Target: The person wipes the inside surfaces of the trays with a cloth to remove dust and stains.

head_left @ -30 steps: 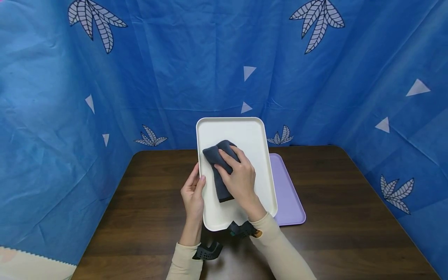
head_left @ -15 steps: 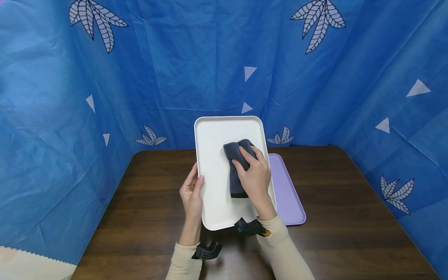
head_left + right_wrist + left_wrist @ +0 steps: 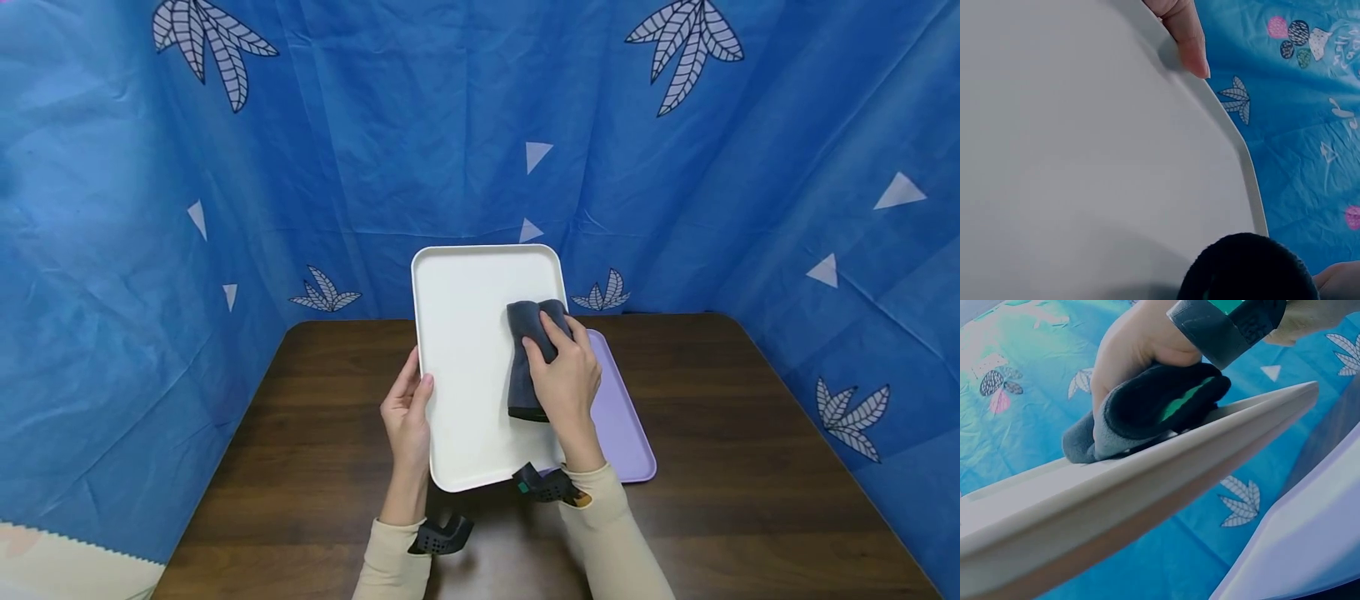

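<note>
A white rectangular tray (image 3: 472,358) is held up at a tilt above the table. My left hand (image 3: 407,417) grips its left rim, thumb on the front side and fingers behind. A folded dark grey cloth (image 3: 523,358) lies against the tray's right part, and my right hand (image 3: 568,375) holds it there with thumb and fingers. In the left wrist view the cloth (image 3: 1141,412) shows its rolled, layered end just over the tray's rim (image 3: 1147,465). The right wrist view shows the cloth's dark end (image 3: 1247,269) low in the picture, with a thumb (image 3: 1190,44) on the rim above.
A lilac tray (image 3: 618,417) lies on the brown wooden table (image 3: 720,433), partly hidden behind the white one. Blue patterned curtain (image 3: 375,150) hangs behind the table and along both sides. Dark wrist cameras (image 3: 442,535) are strapped over both sleeves.
My right hand has slid the cloth from the middle of the white tray to its right side. The white tray has shifted slightly left and up, my left hand along with it.
</note>
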The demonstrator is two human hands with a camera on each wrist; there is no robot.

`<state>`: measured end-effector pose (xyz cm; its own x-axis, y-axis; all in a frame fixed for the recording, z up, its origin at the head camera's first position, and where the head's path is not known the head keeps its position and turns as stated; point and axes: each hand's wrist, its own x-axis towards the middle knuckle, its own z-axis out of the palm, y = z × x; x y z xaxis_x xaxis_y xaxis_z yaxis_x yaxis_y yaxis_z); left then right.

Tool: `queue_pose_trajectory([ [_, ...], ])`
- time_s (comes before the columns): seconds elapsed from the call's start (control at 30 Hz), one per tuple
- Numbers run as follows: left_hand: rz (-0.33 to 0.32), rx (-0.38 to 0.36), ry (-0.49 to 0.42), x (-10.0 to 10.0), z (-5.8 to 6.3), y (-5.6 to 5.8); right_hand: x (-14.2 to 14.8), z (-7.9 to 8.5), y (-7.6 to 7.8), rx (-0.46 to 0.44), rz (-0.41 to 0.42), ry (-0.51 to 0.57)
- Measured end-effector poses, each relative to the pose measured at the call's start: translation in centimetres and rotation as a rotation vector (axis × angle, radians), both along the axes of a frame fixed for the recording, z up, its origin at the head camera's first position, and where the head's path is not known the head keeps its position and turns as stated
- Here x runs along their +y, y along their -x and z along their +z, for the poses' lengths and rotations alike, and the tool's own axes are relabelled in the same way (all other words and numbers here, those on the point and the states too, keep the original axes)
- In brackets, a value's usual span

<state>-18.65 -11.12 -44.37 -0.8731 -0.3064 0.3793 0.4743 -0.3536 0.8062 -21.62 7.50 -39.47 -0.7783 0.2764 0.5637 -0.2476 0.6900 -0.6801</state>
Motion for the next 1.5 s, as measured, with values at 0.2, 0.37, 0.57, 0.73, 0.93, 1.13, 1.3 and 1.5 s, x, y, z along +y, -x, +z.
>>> queue_pose_trajectory([
  [0.2,-0.018,0.019,0.005,0.0,-0.1,0.0,-0.2,-0.1,-0.1,0.015,-0.009,0.004],
  [0.37,-0.023,0.014,0.002,0.0,-0.1,0.1,-0.8,-0.1,-0.3,0.046,0.006,-0.006],
  [0.57,-0.019,-0.001,0.012,0.1,-0.1,0.0,-2.2,-0.1,-0.6,0.086,0.030,-0.034],
  [0.73,0.000,-0.009,0.019,0.2,-0.2,0.0,-3.3,0.0,-0.9,0.113,0.054,-0.069],
  [0.93,0.008,-0.018,0.048,0.4,-0.2,0.2,-4.5,0.0,-1.2,0.167,0.066,-0.134],
  [1.13,0.022,-0.023,0.075,0.5,-0.3,0.2,-5.5,0.1,-1.6,0.208,0.081,-0.199],
  [1.3,0.010,-0.026,0.064,0.7,-0.3,0.2,-6.3,0.1,-1.9,0.223,0.099,-0.228],
  [1.5,0.016,-0.033,0.072,0.8,-0.5,0.4,-7.1,0.1,-2.3,0.245,0.107,-0.273],
])
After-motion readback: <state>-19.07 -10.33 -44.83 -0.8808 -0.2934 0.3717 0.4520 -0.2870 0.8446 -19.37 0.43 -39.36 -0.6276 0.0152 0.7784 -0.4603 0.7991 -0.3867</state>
